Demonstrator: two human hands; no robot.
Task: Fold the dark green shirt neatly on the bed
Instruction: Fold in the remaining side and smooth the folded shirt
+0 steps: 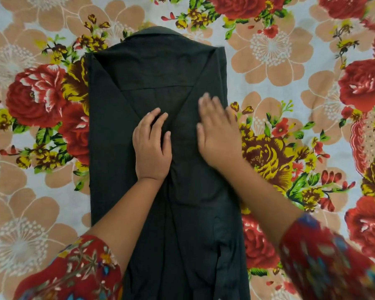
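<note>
Shirt (156,72) — sides folded in, on bed (290,87)

Field of view filled by bed (290,98), seen from above; surface covered edge to edge by a printed floral sheet (59,213), pale grey-white ground; large peach flowers (272,48) with white dotted centres; red roses (36,95) at left and right; yellow-and-brown bloom (266,154) right of centre; green leaves (299,182) scattered between; sheet lies flat, minor creasing only; light soft and even, shadows faint.
</note>
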